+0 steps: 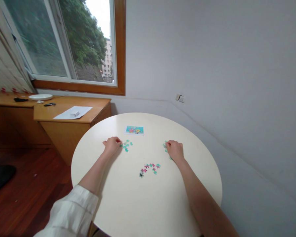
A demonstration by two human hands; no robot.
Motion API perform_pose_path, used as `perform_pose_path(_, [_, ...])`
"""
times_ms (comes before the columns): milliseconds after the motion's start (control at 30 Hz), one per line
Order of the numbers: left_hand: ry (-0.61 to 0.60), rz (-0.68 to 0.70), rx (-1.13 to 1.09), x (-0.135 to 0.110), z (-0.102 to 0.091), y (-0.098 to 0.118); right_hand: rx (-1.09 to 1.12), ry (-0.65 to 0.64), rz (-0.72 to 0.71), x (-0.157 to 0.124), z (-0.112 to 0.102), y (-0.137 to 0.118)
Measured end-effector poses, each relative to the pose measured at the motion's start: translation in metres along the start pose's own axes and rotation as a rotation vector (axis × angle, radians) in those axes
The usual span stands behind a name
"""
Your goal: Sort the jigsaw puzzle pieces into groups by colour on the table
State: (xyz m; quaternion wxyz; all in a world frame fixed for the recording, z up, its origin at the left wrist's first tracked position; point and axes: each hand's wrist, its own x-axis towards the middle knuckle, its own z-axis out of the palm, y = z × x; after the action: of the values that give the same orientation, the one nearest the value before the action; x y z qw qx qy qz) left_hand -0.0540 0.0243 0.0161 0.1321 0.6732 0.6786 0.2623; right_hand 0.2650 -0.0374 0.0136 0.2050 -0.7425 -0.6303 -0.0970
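Both my hands rest on a round cream table (pixel 148 204). My left hand (pixel 111 144) is curled, its fingertips touching a small cluster of teal puzzle pieces (pixel 126 145). My right hand (pixel 174 149) is also curled, fingers pressed on another group of teal pieces (pixel 165 145) at its left side. Between and nearer to me lies a loose arc of pink and teal pieces (pixel 150 168). A small cartoon picture card (pixel 134 130) lies flat further back on the table.
A wooden desk (pixel 71 120) stands at the left under a window, holding a sheet of paper (pixel 73 112), a white plate (pixel 40 96) and small dark items. Grey walls close in right and behind. Dark wood floor (pixel 27 197) lies to the left.
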Motion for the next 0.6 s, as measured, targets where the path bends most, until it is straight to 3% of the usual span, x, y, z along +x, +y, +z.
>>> perform_pose_path(133, [0.088, 0.078, -0.084, -0.006, 0.002, 0.009, 0.427, 0.007, 0.062, 0.003, 0.009, 0.0])
perform_pose_path(233, [0.072, 0.154, -0.119, -0.015, 0.007, 0.02, 0.69, -0.052, 0.099, 0.005, 0.016, -0.003])
perform_pose_path(400, [0.01, 0.283, -0.143, -0.026, 0.015, 0.031, 0.828, -0.13, 0.111, 0.005, 0.021, -0.009])
perform_pose_path(600, [0.012, 0.268, -0.25, -0.024, 0.016, 0.03, 0.93, -0.211, 0.109, 0.001, 0.021, -0.017])
